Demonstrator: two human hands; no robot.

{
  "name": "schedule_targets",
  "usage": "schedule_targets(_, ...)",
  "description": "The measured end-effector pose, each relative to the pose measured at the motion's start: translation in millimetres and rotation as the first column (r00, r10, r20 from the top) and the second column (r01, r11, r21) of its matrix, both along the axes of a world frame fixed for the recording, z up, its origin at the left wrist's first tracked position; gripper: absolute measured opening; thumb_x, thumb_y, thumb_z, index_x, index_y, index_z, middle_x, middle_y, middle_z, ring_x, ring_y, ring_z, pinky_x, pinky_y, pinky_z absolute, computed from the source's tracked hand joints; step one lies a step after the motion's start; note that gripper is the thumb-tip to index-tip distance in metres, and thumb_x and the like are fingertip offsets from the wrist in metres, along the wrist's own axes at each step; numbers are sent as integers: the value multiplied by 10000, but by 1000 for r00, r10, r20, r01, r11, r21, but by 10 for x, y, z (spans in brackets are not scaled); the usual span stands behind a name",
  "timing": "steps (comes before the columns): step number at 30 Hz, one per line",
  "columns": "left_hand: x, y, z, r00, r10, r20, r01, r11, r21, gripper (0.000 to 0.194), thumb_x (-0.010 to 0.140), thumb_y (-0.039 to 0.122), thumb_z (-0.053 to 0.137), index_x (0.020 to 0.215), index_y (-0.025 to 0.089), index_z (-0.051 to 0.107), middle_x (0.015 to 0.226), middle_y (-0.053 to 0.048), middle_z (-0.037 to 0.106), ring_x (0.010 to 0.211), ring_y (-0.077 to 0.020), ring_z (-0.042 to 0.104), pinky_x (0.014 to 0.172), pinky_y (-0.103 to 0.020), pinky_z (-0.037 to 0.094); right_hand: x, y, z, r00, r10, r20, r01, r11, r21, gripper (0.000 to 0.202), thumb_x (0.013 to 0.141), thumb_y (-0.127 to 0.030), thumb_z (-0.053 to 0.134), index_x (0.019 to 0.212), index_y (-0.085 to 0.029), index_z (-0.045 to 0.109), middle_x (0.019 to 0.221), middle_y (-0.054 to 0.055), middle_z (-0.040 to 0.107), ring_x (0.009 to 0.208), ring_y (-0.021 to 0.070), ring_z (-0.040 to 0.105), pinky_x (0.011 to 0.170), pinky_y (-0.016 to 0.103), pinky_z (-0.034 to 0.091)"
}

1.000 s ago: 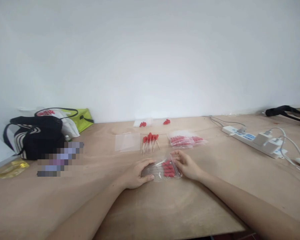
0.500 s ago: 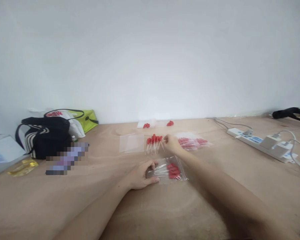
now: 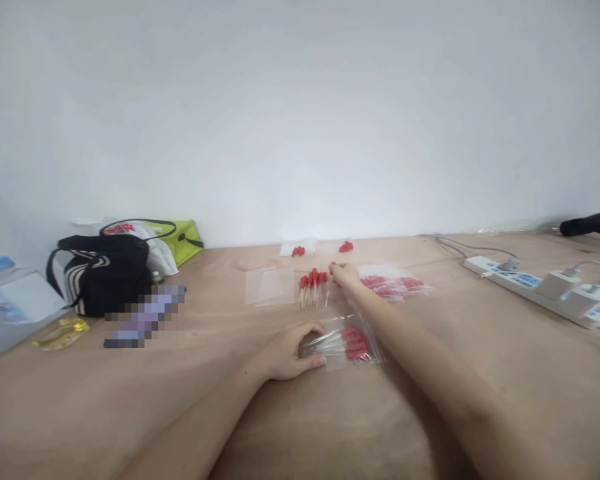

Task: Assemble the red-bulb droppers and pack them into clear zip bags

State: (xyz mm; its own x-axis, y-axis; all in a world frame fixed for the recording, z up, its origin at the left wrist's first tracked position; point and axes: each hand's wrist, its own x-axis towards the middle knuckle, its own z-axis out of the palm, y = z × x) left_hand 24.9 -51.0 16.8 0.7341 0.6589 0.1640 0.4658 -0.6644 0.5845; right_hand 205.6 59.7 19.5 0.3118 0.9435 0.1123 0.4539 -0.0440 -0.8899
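Observation:
On the table in front of me lies a clear zip bag (image 3: pixel 337 327) with several red-tipped white sticks (image 3: pixel 357 343) inside. My left hand (image 3: pixel 295 353) holds its left end, thumb at the near edge and fingers at the far edge. Beyond the bag, my right hand (image 3: pixel 346 275) pinches a red-tipped stick (image 3: pixel 333 267), its red end showing at the fingertips. Just left of that hand, a row of loose red-tipped sticks (image 3: pixel 313 287) lies with the red ends pointing away from me. Filled bags (image 3: pixel 395 287) are piled to its right.
Flat clear bags (image 3: pixel 270 287) lie left of the loose sticks. Small red pieces (image 3: pixel 299 251) sit near the wall. A power strip (image 3: pixel 530 287) with plugs and cables is at right; a black bag (image 3: pixel 113 273) and a yellow-green bag (image 3: pixel 183 241) stand at left.
My right hand has lifted slightly away from me, and a red end now shows at its fingertips. My left hand stays on the zip bag. The whole view has shifted slightly.

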Motion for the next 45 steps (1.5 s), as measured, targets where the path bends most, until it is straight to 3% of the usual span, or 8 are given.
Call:
schedule_targets(4, 3, 3, 4, 1000, -7, -20, 7, 1000, 12, 382, 741, 368, 555, 1086, 218, 489, 1141, -55, 527, 1034, -203, 490, 892, -336, 380, 366, -360, 96, 972, -21, -232, 77, 969, 233, 314, 809, -320, 376, 1077, -157, 402, 812, 30, 583, 506, 77, 539, 462, 208, 439)
schedule_targets(8, 5, 29, -12, 998, -15, -60, 14, 1000, -4, 384, 752, 361, 540, 1114, 240, 517, 1245, -60, 448, 1120, -211, 434, 951, -358, 332, 799, -837, -25, 924, 27, -381, 153, 888, 434, 366, 714, -402, 512, 1003, -196, 424, 688, -34, 539, 430, 60, 474, 416, 199, 408)
schedule_targets(14, 14, 38, -10, 998, 10, -63, -12, 999, -37, 359, 743, 342, 547, 1090, 252, 550, 1242, -56, 452, 1116, -214, 443, 947, -364, 339, 981, -1156, -299, 830, 55, -555, 186, 911, 369, 406, 634, -461, 602, 898, -219, 409, 661, -52, 525, 459, 80, 504, 427, 226, 442)
schedule_targets(23, 17, 41, -13, 998, -2, -57, 1, 1000, -28, 354, 751, 349, 538, 1091, 248, 544, 1243, -53, 454, 1128, -214, 428, 956, -366, 325, 700, -1191, -314, 717, 113, -688, 99, 960, 261, 400, 600, -415, 650, 823, -236, 370, 648, -58, 543, 556, 130, 592, 555, 295, 510)
schedule_targets(32, -1, 25, -51, 999, 43, 0, -43, 997, -70, 554, 739, 329, 557, 1246, 232, 356, 1247, -68, 460, 1125, -224, 432, 946, -387, 342, 573, -1288, -283, 857, 252, -450, -236, 967, 93, 353, 550, -391, 682, 703, -183, 442, 543, -63, 537, 339, 53, 447, 308, 165, 301)
schedule_targets(35, 10, 19, -35, 999, 50, -9, -50, 997, -62, 552, 736, 323, 558, 1241, 222, 360, 1240, -73, 466, 1120, -224, 438, 940, -384, 350, 556, -1258, -302, 867, 303, -396, -302, 951, 67, 316, 563, -407, 667, 698, -169, 510, 471, -45, 544, 363, 85, 478, 353, 196, 363)
schedule_targets(38, 13, 19, -33, 999, 39, -8, -40, 998, -55, 547, 739, 325, 553, 1239, 221, 357, 1243, -69, 462, 1119, -219, 439, 942, -378, 349, 532, -1198, -350, 845, 389, -366, -378, 920, 106, 330, 574, -447, 644, 713, -151, 599, 619, 33, 641, 535, 155, 588, 494, 272, 459)
schedule_targets(45, 13, 27, -29, 1000, 5, -10, -5, 1000, 0, 509, 756, 335, 539, 1229, 235, 381, 1257, -52, 450, 1130, -211, 425, 951, -366, 339, 505, -1033, -464, 943, 267, -200, -263, 964, 45, 268, 594, -408, 617, 660, -148, 628, 600, 46, 640, 564, 170, 585, 531, 284, 453)
